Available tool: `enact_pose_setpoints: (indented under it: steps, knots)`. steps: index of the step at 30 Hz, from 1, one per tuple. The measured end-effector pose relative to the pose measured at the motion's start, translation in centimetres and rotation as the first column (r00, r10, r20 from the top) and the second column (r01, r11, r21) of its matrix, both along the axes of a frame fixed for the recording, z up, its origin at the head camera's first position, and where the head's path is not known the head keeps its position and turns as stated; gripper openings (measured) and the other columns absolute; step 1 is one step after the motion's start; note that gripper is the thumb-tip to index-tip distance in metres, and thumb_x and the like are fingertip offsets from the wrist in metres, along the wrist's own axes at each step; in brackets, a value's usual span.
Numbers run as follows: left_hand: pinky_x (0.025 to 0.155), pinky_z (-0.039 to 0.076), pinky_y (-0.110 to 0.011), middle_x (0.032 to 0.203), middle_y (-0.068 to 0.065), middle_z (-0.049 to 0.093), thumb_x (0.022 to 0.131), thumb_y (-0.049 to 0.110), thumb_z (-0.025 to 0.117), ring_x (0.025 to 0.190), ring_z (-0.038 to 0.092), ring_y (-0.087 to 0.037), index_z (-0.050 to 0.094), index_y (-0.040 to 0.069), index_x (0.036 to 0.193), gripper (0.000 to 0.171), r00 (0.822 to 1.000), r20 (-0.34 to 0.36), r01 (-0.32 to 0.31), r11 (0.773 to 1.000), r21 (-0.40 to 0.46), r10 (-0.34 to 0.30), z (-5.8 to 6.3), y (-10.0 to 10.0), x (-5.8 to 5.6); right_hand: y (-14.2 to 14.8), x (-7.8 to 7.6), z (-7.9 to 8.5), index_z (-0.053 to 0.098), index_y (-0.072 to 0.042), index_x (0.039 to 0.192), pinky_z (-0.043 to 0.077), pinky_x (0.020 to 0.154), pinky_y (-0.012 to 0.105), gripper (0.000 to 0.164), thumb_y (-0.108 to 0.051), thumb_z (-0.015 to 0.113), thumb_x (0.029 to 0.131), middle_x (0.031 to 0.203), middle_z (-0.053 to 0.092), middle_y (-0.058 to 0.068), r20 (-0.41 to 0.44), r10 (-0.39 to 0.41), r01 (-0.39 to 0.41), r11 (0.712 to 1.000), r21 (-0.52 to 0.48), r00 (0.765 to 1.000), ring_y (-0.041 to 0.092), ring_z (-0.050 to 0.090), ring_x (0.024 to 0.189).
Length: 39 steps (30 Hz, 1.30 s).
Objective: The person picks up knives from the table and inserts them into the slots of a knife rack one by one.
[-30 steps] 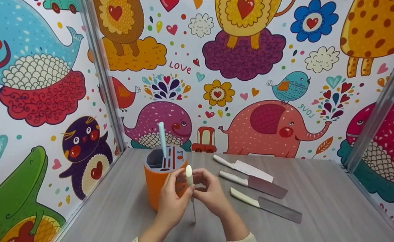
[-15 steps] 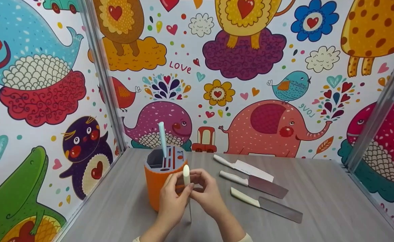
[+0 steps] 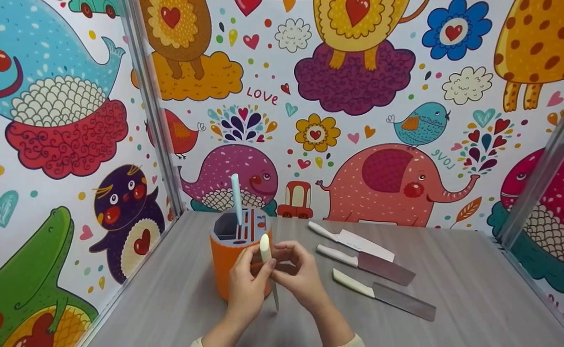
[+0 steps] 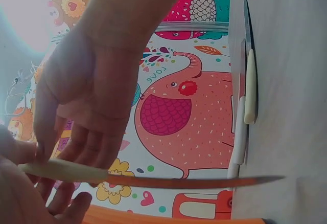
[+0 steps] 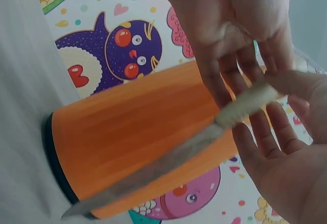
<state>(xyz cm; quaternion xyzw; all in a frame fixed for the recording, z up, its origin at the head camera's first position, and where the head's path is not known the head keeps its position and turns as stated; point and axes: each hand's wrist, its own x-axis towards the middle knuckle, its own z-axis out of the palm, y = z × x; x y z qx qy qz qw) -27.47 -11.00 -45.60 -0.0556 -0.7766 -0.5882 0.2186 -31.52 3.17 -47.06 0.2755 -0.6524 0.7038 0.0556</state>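
Note:
In the head view a knife with a cream handle [image 3: 265, 248] is upright between both hands, its narrow blade [image 3: 276, 299] pointing down. My left hand [image 3: 249, 279] pinches the handle, thumb on the near side and fingers behind. My right hand [image 3: 300, 277] also has its thumb and fingers at the handle. The right wrist view shows the long, pointed blade [image 5: 153, 168] slanting across the orange knife holder [image 5: 138, 132]. That holder has a grey slotted top [image 3: 257, 226], and a light blue handle [image 3: 236, 195] stands up from one slot.
Right of my hands, three broad-bladed knives lie on the grey wood-look table [image 3: 166, 299]: a far one [image 3: 366, 245] with a white blade, a middle one [image 3: 385, 267] and a near one [image 3: 402, 301]. Cartoon-printed panels [image 3: 354, 188] enclose the table behind and at the sides.
The knife between my hands has shifted slightly left and turned, so more of the blade's flat side shows. Both hands keep their hold, and the head view has shifted a little.

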Motion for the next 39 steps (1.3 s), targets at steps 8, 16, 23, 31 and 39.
enact_pose_setpoints:
  steps: [8, 16, 23, 31, 39]
  knots:
    - [0.082, 0.058, -0.024, 0.109, -0.002, 0.065, 0.092, 0.038, 0.068, 0.096, 0.064, -0.013, 0.062, 0.016, 0.123, 0.038, 0.999, -0.016, -0.048, 0.999, 0.022, 0.049, 0.7, -0.3, 0.2, 0.4, -2.5, -3.8, 0.053, -0.004, 0.13, 0.056, 0.097, 0.038, 0.048, -0.005, 0.073, 0.086, 0.123, 0.06, 0.02, 0.051, -0.099, 0.103, 0.992, -0.078, 0.994, 0.028, 0.062, 0.113]
    - [0.087, 0.058, -0.032, 0.108, 0.0, 0.064, 0.095, 0.034, 0.065, 0.097, 0.062, -0.011, 0.061, 0.015, 0.123, 0.034, 0.993, -0.045, -0.105, 0.994, -0.018, 0.104, 1.2, -0.2, 0.6, -1.4, -4.3, -9.6, 0.037, -0.005, 0.15, 0.041, 0.109, 0.06, 0.081, -0.008, 0.079, 0.081, 0.153, 0.039, 0.024, 0.199, -0.106, 0.101, 0.994, 0.035, 0.974, 0.046, 0.04, 0.138]
    - [0.094, 0.055, -0.03, 0.111, 0.004, 0.063, 0.096, 0.03, 0.065, 0.101, 0.062, -0.007, 0.061, 0.015, 0.122, 0.03, 0.992, -0.11, -0.075, 0.994, -0.075, 0.067, 1.5, 0.0, 0.8, -2.2, -5.2, -11.4, 0.026, 0.0, 0.154, 0.04, 0.109, 0.059, 0.097, 0.001, 0.081, 0.074, 0.156, 0.03, 0.029, 0.183, -0.03, 0.015, 0.996, 0.084, 0.983, 0.051, 0.031, 0.142]
    - [0.081, 0.057, -0.026, 0.103, 0.003, 0.062, 0.096, 0.034, 0.064, 0.091, 0.06, -0.009, 0.062, 0.011, 0.122, 0.035, 0.961, -0.246, -0.161, 0.98, -0.113, 0.129, 4.2, -0.7, 1.4, -2.8, -5.7, -11.4, 0.031, -0.01, 0.154, 0.036, 0.112, 0.059, 0.095, -0.004, 0.083, 0.074, 0.156, 0.036, 0.021, 0.194, -0.037, 0.014, 0.993, 0.117, 0.98, 0.045, 0.036, 0.142]
    - [0.07, 0.059, -0.025, 0.097, -0.003, 0.061, 0.095, 0.017, 0.066, 0.082, 0.061, -0.013, 0.06, 0.005, 0.121, 0.029, 0.901, -0.405, -0.187, 0.982, -0.041, 0.154, 8.6, -1.9, 1.5, -2.8, -6.1, -11.3, 0.031, -0.018, 0.154, 0.032, 0.117, 0.056, 0.098, -0.021, 0.087, 0.074, 0.157, 0.038, 0.014, 0.238, -0.055, 0.018, 0.988, 0.156, 0.97, 0.037, 0.036, 0.144]
